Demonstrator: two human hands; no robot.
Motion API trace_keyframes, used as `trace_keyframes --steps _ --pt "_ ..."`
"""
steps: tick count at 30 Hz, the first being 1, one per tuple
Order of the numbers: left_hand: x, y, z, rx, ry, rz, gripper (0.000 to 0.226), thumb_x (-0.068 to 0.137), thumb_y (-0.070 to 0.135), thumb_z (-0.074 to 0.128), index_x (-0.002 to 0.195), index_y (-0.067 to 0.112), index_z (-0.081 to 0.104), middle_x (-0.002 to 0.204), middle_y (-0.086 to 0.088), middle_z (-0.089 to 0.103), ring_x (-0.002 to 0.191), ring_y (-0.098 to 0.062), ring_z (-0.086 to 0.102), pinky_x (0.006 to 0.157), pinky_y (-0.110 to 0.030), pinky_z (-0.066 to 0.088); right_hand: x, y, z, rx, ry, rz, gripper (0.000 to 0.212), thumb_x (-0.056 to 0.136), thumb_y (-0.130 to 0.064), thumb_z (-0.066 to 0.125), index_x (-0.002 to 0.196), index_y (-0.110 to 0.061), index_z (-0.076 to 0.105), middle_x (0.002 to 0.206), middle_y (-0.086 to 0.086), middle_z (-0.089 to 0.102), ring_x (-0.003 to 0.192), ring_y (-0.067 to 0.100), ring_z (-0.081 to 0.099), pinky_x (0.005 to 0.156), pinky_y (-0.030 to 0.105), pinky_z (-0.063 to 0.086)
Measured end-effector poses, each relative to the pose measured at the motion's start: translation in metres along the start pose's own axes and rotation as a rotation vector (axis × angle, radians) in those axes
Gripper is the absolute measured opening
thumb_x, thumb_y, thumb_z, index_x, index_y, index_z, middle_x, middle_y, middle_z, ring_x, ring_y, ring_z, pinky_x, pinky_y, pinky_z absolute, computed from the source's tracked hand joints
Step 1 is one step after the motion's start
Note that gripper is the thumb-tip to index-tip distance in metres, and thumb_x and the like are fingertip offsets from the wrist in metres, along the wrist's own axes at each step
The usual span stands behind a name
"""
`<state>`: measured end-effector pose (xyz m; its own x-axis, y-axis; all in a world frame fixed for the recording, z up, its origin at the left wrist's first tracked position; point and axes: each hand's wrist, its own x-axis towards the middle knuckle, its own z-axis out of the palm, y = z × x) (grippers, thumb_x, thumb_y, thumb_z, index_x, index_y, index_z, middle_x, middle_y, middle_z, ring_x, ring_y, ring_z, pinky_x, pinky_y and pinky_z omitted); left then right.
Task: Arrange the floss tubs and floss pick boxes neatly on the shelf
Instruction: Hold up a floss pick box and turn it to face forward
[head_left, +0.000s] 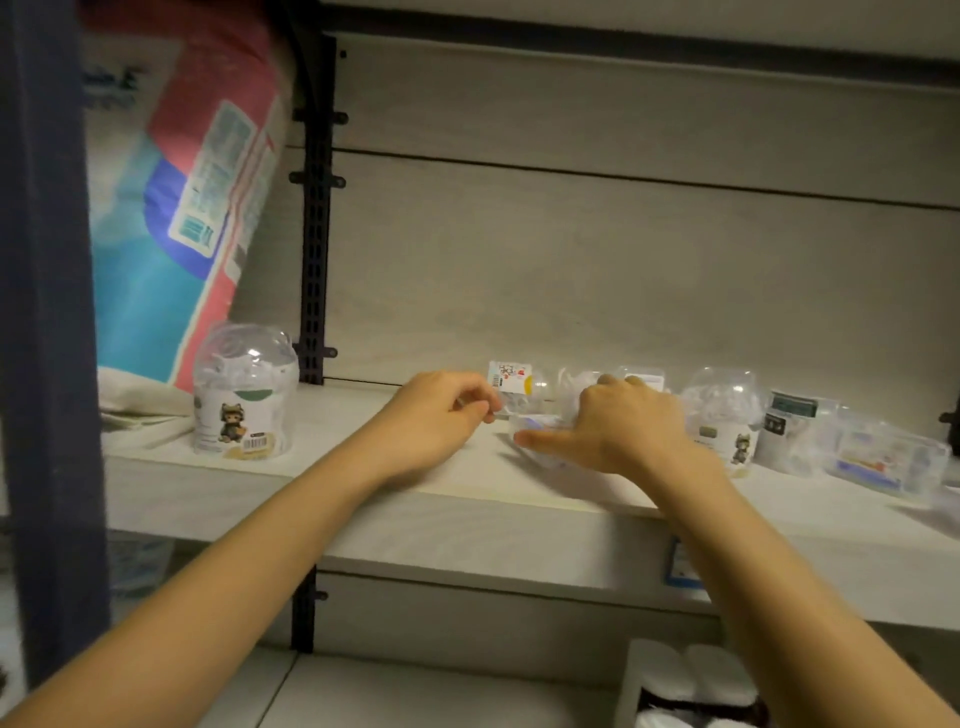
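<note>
A clear domed floss tub (244, 395) with a cat label stands upright at the shelf's left. A second cat-label tub (724, 415) stands right of my right hand. Between my hands lies a clear floss pick box (537, 434), with more clear boxes (524, 384) behind it against the back wall. My left hand (441, 415) pinches the box's left edge with curled fingers. My right hand (618, 426) grips the same box from the right, thumb stretched along its front. More clear floss pick boxes (883, 457) lie at the far right.
The pale wooden shelf (467, 525) has a blue price tag (680, 564) on its front edge. A large pink and blue soft pack (182, 208) leans at the left beside a black slotted upright (314, 234). White rolls (691, 680) sit on the lower shelf.
</note>
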<state>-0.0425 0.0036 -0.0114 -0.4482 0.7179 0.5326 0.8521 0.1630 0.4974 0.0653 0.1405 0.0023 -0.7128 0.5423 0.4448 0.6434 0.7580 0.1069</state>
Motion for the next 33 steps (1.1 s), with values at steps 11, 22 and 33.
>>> trace_keyframes --steps 11,22,33 --pt "0.015 -0.005 -0.001 -0.013 -0.119 -0.094 0.022 0.093 0.017 0.052 0.11 0.008 0.063 0.114 -0.007 0.065 0.103 -0.018 0.059 0.092 -0.029 0.043 -0.006 0.012 -0.002 0.281 -0.124 -0.149 0.053 0.071 -0.06 0.063 0.106 -0.019 0.064 0.112 0.0 0.065 0.104 0.021 0.057 0.088 0.032 0.047" --pt "-0.016 0.006 -0.004 -0.558 -0.064 -0.143 0.025 0.095 0.02 0.049 0.111 0.006 0.062 0.098 -0.005 0.067 0.085 -0.014 0.059 0.082 -0.028 0.052 -0.032 0.033 0.0 0.821 0.356 -0.554 0.056 0.063 -0.015 0.083 0.112 -0.022 0.056 0.099 -0.028 0.052 0.083 -0.017 0.048 0.069 0.004 0.035" --pt "-0.042 0.038 -0.007 -0.58 0.008 0.032 0.027 0.083 0.025 0.053 0.107 0.019 0.063 0.1 0.005 0.073 0.09 -0.01 0.068 0.07 -0.01 0.051 -0.058 0.046 0.002 1.242 0.154 -0.361 0.04 0.081 -0.048 0.054 0.119 -0.035 0.052 0.102 -0.008 0.068 0.093 0.006 0.064 0.081 0.039 0.054"
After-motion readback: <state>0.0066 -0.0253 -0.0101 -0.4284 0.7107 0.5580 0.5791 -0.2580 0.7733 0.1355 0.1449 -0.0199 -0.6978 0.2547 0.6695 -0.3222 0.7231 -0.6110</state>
